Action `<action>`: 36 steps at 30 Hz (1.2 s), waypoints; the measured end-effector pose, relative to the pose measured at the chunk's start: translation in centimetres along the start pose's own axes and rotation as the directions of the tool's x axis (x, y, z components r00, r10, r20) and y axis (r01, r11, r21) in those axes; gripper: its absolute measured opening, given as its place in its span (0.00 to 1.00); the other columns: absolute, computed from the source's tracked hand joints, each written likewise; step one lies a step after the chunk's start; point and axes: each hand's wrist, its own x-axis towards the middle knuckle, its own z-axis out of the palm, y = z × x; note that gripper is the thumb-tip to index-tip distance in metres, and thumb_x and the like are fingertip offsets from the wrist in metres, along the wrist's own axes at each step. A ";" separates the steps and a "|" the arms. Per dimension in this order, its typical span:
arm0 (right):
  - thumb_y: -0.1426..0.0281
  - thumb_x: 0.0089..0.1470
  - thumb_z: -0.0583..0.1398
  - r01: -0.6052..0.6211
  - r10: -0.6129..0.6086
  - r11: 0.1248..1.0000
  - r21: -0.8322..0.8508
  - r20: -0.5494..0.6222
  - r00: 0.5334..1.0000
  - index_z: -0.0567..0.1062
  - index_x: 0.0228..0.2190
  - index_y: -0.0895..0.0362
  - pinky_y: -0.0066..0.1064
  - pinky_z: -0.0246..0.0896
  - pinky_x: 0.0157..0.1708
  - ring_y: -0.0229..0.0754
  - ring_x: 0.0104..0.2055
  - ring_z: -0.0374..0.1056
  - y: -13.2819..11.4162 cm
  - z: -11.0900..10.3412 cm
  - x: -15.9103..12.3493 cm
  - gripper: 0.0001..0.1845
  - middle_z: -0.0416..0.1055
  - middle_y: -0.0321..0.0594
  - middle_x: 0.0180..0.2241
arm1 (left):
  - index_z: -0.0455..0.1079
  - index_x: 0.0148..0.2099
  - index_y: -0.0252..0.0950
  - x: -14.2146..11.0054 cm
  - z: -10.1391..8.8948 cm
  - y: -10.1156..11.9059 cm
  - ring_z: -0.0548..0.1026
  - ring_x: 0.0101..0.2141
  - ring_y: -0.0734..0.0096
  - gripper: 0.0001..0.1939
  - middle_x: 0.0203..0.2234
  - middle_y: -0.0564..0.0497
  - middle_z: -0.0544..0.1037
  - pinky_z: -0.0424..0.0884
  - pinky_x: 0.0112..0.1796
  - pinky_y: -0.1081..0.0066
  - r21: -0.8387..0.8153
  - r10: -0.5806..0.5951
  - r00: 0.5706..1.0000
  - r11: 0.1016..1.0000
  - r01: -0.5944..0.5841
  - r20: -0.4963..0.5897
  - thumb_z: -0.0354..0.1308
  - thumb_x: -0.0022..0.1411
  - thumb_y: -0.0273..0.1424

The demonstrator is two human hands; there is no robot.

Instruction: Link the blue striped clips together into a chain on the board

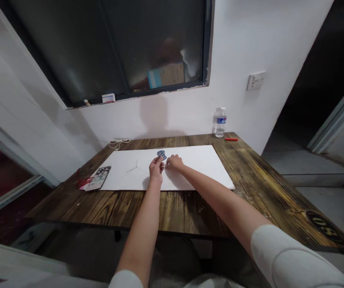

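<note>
My left hand is closed, with thumb and fingers pinching a small dark-blue patterned piece. The piece has an uneven outline, like small cards fanned out, but its kind is too small to make out. Just right of it, my right hand has its fingers bent and drawn together low over the white board. Whatever those fingertips hold, if anything, is hidden. Both hands are over the middle of the board. Thin dark branching lines show on the board left of my left hand.
A phone in a patterned case rests at the board's left edge, beside red strings. Behind lies a white cable. A water bottle and a red pen-like stick occupy the back right of the wooden table.
</note>
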 end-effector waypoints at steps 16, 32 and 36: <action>0.65 0.57 0.56 0.173 -0.179 0.969 -0.176 -0.019 0.984 0.77 0.43 0.60 0.42 0.53 0.45 0.54 0.52 0.56 -0.3 0.8 0.1 0.16 0.68 0.53 0.48 | 0.70 0.33 0.36 1.3 -1.4 1.4 0.67 0.19 0.85 0.16 0.24 0.57 0.74 0.55 0.18 0.81 -0.153 -0.019 0.995 0.988 0.004 -0.097 0.72 0.41 0.29; 0.76 0.57 0.51 0.361 -0.405 0.877 -0.317 -0.086 0.910 0.78 0.38 0.66 0.42 0.51 0.46 0.51 0.46 0.62 -1.1 1.8 -1.7 0.16 0.70 0.56 0.43 | 0.71 0.32 0.36 1.2 -1.4 1.5 0.66 0.19 0.86 0.14 0.25 0.55 0.74 0.54 0.18 0.82 -0.130 -0.032 0.991 0.991 0.015 -0.132 0.71 0.43 0.29; 0.76 0.57 0.50 0.343 -0.404 0.886 -0.312 -0.157 0.901 0.77 0.38 0.66 0.43 0.50 0.47 0.53 0.47 0.61 -1.0 2.0 -2.0 0.17 0.71 0.56 0.42 | 0.70 0.32 0.36 1.2 -1.3 1.4 0.66 0.19 0.85 0.13 0.24 0.56 0.73 0.55 0.18 0.82 -0.134 -0.054 0.988 0.990 0.034 -0.147 0.70 0.44 0.29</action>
